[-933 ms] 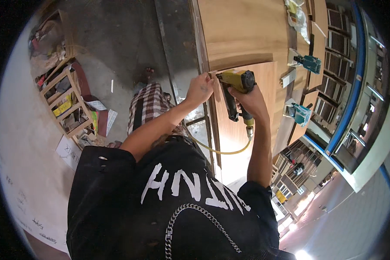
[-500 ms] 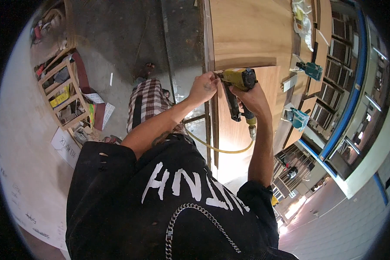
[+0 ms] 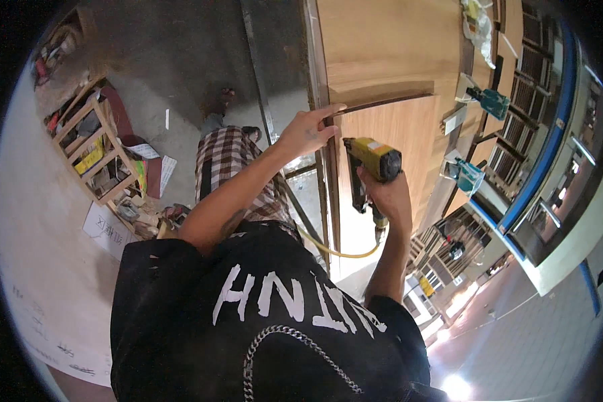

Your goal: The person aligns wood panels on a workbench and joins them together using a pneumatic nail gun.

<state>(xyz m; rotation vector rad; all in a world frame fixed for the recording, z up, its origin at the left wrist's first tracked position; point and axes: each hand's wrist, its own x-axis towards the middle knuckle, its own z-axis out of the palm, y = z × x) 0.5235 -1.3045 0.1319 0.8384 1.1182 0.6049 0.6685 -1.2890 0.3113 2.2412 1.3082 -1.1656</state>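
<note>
My right hand (image 3: 390, 199) is wrapped round the handle of a yellow and black air nail gun (image 3: 375, 155), held over a light wooden panel (image 3: 398, 127). The gun's nose points toward the panel's left edge. A yellow air hose (image 3: 345, 254) runs from the base of its handle. My left hand (image 3: 308, 132) grips the panel's far left corner, index finger along the far edge and thumb lower on the left edge. Its other fingers are mostly hidden. The panel lies on a larger wooden sheet (image 3: 388, 47).
Two teal tools (image 3: 492, 104) stand along the right side of the work surface, near a crumpled plastic bag (image 3: 479, 33). On the floor at left is a wooden crate (image 3: 100, 151) with assorted items. A metal bar (image 3: 256, 67) crosses the floor beside the workbench edge.
My right hand has drawn the nail gun back toward me, away from my left fingers. The left hand's pinch at the edge has loosened, with index finger and thumb now spread around the corner.
</note>
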